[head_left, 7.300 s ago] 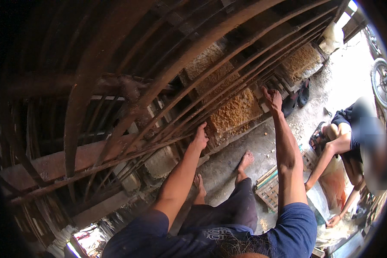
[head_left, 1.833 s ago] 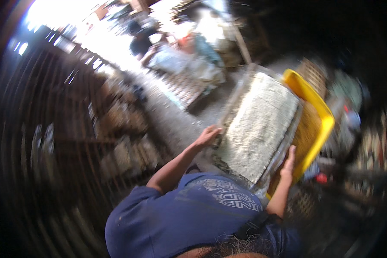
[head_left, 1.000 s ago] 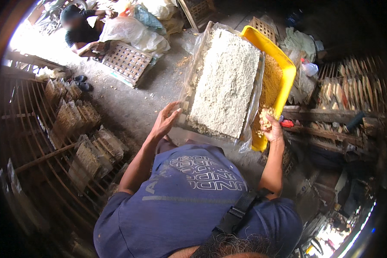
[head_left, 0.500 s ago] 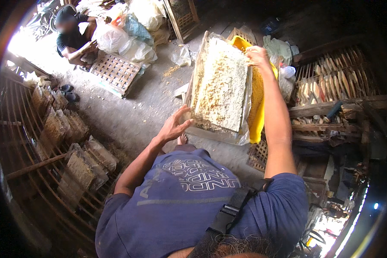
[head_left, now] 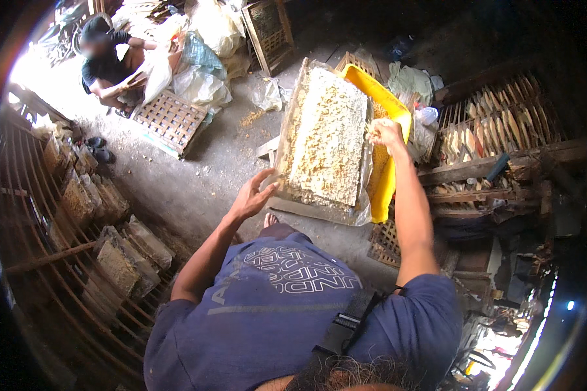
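Note:
A white slab (head_left: 329, 140), its top scattered with yellowish crumbs, lies on a flat board (head_left: 319, 208) with plastic sheet showing at its edges. Along its right side sits a yellow tray (head_left: 386, 195) with similar crumbs inside. My right hand (head_left: 388, 133) is over the slab's right edge and the tray, its fingers curled together. What it grips is too small to make out, though pale bits show by the fingertips. At the board's near left edge, my left hand (head_left: 254, 197) is open with fingers spread, holding nothing.
Beyond to the left, another person (head_left: 107, 68) crouches by a woven bamboo tray (head_left: 171, 118) and plastic bags (head_left: 205, 85). A slatted rack (head_left: 49, 251) bears wrapped slabs on my left. Thin pale pieces (head_left: 502, 124) stand in a rack at right. Sandals (head_left: 99, 150) lie on the floor.
My right hand has come nearer, from the tray's far end to the slab's right edge. My left hand stays open near the board's left edge. The other person's arms have shifted.

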The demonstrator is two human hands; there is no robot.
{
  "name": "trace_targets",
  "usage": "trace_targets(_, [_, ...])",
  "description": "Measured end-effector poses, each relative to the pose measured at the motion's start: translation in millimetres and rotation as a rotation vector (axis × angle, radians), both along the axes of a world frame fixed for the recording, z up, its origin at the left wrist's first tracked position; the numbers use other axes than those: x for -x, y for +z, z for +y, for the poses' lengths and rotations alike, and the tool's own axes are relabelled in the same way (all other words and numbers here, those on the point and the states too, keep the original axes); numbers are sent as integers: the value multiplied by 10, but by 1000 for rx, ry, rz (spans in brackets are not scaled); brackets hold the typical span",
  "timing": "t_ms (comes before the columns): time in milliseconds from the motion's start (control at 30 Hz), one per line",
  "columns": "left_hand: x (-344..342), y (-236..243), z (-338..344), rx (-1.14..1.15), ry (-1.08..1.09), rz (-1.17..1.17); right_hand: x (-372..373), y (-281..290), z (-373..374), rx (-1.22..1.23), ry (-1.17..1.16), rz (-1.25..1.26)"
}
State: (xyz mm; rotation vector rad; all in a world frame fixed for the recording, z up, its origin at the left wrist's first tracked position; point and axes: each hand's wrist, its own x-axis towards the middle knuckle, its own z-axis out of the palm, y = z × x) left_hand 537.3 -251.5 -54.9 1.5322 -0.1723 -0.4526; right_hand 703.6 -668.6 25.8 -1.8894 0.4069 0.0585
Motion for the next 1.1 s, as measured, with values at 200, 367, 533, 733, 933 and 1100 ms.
trace_targets(200, [8, -172, -209, -36, 93, 58, -1075, -144, -643, 280, -90, -93])
trace_targets(367, [81, -142, -429, -49, 224, 140, -1867, -248, -421, 667, 24, -80])
trace_targets(533, [-2, 79, -757, -157, 265, 163, -2338, -462, -514, 584, 213, -302])
trace_targets(733, [3, -9, -807, -109, 356, 162, -1576, -121, -232, -53, -7, -474])
trace_targets(933, [-211, 3, -958, -85, 291, 173, 425, -2630, -1989, 637, -123, -194])
trace_targets(1100, [-131, 43, -847, -113, 298, 193, 1488, -2335, -1351, 106, -208, 542])
